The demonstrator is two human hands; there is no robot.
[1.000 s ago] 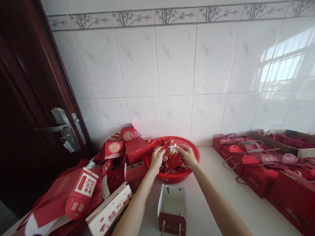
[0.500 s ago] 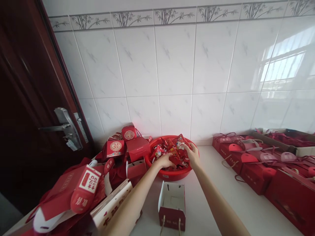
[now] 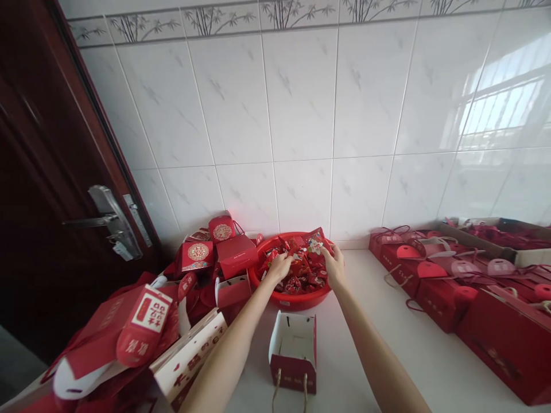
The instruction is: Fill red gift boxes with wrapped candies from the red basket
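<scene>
A red plastic basket (image 3: 297, 301) full of red-wrapped candies (image 3: 301, 278) stands against the wall. Over its left half my left hand (image 3: 281, 267) has its fingers closed on a small red candy packet, mostly covered by the fingers. My right hand (image 3: 334, 266), at the basket's right side, grips a larger red snack packet (image 3: 315, 241) with a white printed figure. In front of the basket an open red gift box (image 3: 293, 376) stands upright, with a pale inside and rope handles hanging forward. Its floor shows pale and bare.
Red gift boxes (image 3: 235, 255) and a cream printed bag (image 3: 189, 364) pile up on the left. Filled-out red boxes (image 3: 443, 304) stand in rows on the right, beside a cardboard tray (image 3: 527, 256) of red ribbon-like pieces. A dark door (image 3: 64, 143) is at far left.
My left hand has risen from among the candies and now pinches a small packet. My right hand keeps its packet. The view has shifted slightly.
</scene>
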